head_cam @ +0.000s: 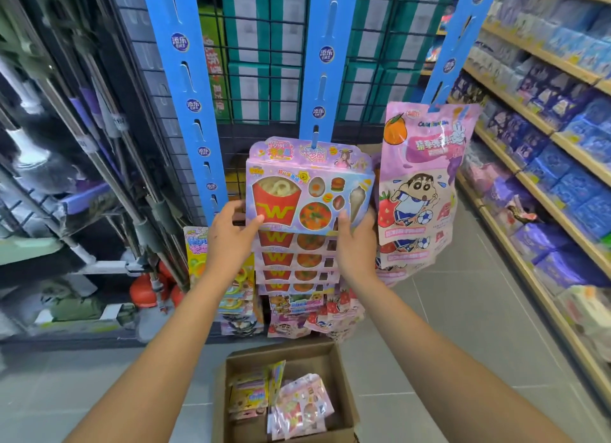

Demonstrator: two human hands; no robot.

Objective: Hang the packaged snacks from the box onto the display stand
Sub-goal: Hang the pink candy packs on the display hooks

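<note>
Left hand (pixel 231 237) and right hand (pixel 355 247) of mine each grip a lower corner of the fries-printed snack pack (pixel 307 191), holding it up at the middle blue strip (pixel 325 62) of the display stand (pixel 180 65), just above a column of matching packs (pixel 291 260); whether its top hole has caught I cannot tell. More snacks (pixel 299 406) lie in the open box (pixel 284 355) on the floor below.

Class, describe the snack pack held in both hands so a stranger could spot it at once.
Find the middle of the three blue hanging strips. At its lower end, topping a column of identical packs, is the snack pack gripped by the left hand and right hand. Unlike the pink bag beside it, it shows a red fries carton marked W.
</note>
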